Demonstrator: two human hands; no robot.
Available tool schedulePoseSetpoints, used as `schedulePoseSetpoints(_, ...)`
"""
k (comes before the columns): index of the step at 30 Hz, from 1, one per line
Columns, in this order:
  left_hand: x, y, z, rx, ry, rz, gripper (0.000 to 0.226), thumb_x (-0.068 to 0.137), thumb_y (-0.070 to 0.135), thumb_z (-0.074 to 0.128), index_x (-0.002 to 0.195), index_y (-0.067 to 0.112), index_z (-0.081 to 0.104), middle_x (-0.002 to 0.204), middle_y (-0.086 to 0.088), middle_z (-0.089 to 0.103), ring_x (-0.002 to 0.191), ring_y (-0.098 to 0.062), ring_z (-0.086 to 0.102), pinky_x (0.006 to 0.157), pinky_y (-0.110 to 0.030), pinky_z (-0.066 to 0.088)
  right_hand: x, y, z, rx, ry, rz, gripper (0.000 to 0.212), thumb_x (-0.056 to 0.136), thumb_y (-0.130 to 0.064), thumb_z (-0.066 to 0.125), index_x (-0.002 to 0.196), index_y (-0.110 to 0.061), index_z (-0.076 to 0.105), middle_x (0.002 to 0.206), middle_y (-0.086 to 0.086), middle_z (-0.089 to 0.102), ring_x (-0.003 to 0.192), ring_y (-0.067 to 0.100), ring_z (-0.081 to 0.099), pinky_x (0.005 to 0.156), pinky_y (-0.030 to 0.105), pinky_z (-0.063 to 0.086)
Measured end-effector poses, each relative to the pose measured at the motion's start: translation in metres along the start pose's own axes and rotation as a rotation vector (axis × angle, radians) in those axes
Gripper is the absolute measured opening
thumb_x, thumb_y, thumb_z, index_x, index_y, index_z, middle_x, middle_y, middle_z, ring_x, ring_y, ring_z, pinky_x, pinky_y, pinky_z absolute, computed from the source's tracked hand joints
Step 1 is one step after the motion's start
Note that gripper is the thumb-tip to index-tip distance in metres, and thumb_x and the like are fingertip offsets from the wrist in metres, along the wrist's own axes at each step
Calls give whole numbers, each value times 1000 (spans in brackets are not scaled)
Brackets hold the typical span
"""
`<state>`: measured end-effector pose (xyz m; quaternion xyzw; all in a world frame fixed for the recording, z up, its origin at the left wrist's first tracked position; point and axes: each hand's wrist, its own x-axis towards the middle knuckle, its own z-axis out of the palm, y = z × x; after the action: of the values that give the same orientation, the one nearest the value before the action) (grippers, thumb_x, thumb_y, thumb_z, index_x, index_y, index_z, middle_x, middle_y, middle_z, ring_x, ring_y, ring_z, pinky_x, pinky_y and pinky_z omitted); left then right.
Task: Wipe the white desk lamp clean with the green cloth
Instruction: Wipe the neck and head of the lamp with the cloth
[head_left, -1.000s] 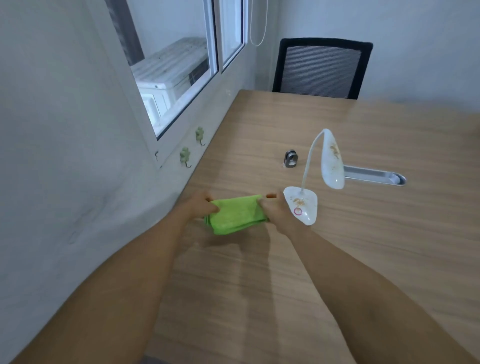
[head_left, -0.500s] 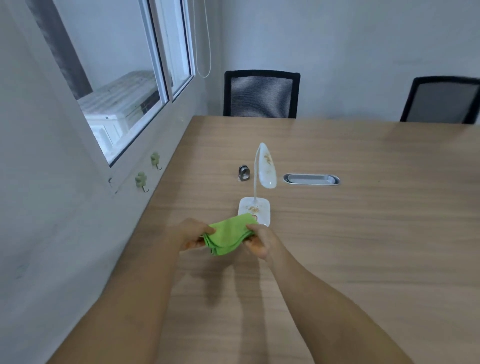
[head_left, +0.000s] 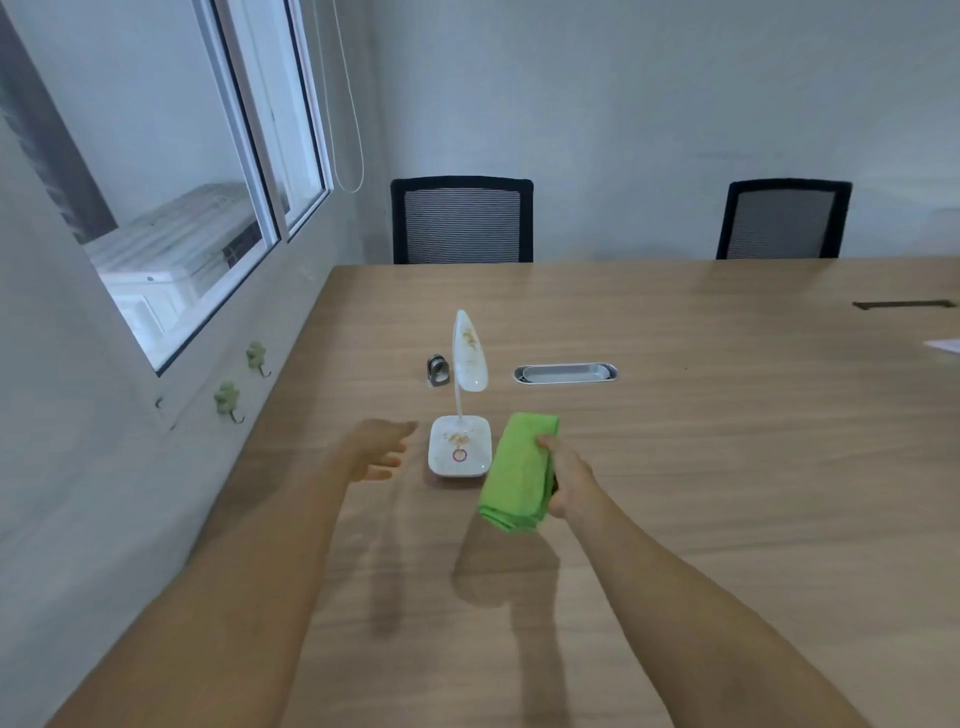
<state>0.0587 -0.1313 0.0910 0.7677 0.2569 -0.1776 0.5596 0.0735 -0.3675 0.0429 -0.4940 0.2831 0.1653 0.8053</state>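
Note:
The white desk lamp (head_left: 460, 450) stands on the wooden table, with brown smudges on its square base and on its tilted head (head_left: 469, 351). My right hand (head_left: 565, 477) grips the folded green cloth (head_left: 519, 471), held above the table just right of the lamp base. My left hand (head_left: 380, 448) hovers left of the base, fingers apart and empty, not touching the lamp.
The wooden table (head_left: 701, 467) runs along a wall with a window at the left. A small dark clip (head_left: 437, 371) sits behind the lamp, and a metal cable slot (head_left: 565, 373) lies to its right. Two black chairs (head_left: 462, 220) stand at the far edge.
My left hand has let go of the cloth and moved left of the lamp base. My right hand has carried the cloth to the right of the base. The camera view has risen.

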Motion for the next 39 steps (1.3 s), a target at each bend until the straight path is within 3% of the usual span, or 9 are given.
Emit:
schedulePoseSetpoints(3, -7, 35, -11, -76, 50, 138, 59, 90, 50, 50, 140, 20, 42, 144, -3, 45, 124, -25, 49, 93, -38, 42, 1, -26, -9, -6, -47, -109, 31, 91, -28, 51, 116, -9, 56, 110, 13, 65, 88, 27, 64, 74, 39, 54)
schedulePoseSetpoints(6, -12, 68, -16, -120, 32, 268, 60, 90, 54, 46, 143, 28, 35, 152, 5, 35, 130, -21, 44, 99, -38, 40, -10, -55, -2, -209, -174, -234, 43, 97, -36, 27, 123, -12, 53, 114, 9, 63, 89, 23, 64, 72, 32, 56)
schedulePoseSetpoints(8, -16, 91, -16, -144, -16, 334, 59, 92, 51, 46, 145, 29, 33, 154, 8, 31, 125, -18, 43, 99, -37, 40, -16, -79, 11, -279, -201, -266, 44, 93, -40, 37, 127, -15, 45, 118, 9, 64, 95, 25, 67, 79, 42, 58)
schedulePoseSetpoints(10, -29, 130, -10, -103, -66, 462, 56, 94, 46, 46, 145, 30, 32, 155, 8, 29, 131, -19, 40, 104, -37, 39, -41, -121, 21, -327, -109, -414, 50, 86, -27, 58, 129, -19, 33, 122, 9, 57, 104, 31, 62, 86, 52, 55)
schedulePoseSetpoints(13, -29, 143, -3, -61, -123, 476, 51, 96, 39, 46, 144, 28, 35, 156, 6, 29, 142, -21, 30, 112, -41, 34, -72, -142, 42, -569, -117, -679, 54, 80, -1, 59, 128, -19, 39, 111, 10, 60, 98, 30, 60, 86, 45, 53)
schedulePoseSetpoints(16, -26, 139, 2, -3, -142, 466, 44, 97, 32, 48, 140, 25, 44, 153, 3, 35, 142, -19, 30, 113, -41, 34, -98, -137, 59, -937, -139, -973, 47, 80, -1, 51, 121, -23, 56, 100, 0, 65, 96, 23, 61, 85, 30, 48)
schedulePoseSetpoints(20, -21, 136, -1, 31, -115, 466, 37, 95, 22, 53, 131, 19, 55, 137, 0, 52, 134, -14, 41, 107, -36, 38, -102, -131, 79, -1195, -22, -1280, 48, 81, 0, 46, 120, -23, 61, 118, 2, 70, 106, 23, 62, 87, 27, 50)
schedulePoseSetpoints(27, -20, 131, 5, 20, -106, 473, 31, 95, 18, 49, 123, 24, 60, 115, 3, 59, 114, -13, 50, 91, -30, 40, -88, -120, 89, -1406, -124, -1298, 51, 78, 8, 43, 119, -16, 62, 128, 6, 64, 121, 24, 56, 100, 37, 48)
schedulePoseSetpoints(39, -16, 130, 4, -12, -135, 482, 36, 94, 16, 53, 130, 21, 57, 126, 2, 54, 116, -12, 46, 93, -29, 39, -115, -90, 50, -1470, -366, -1446, 50, 74, 15, 40, 110, -9, 67, 122, 13, 66, 116, 31, 59, 95, 46, 51)
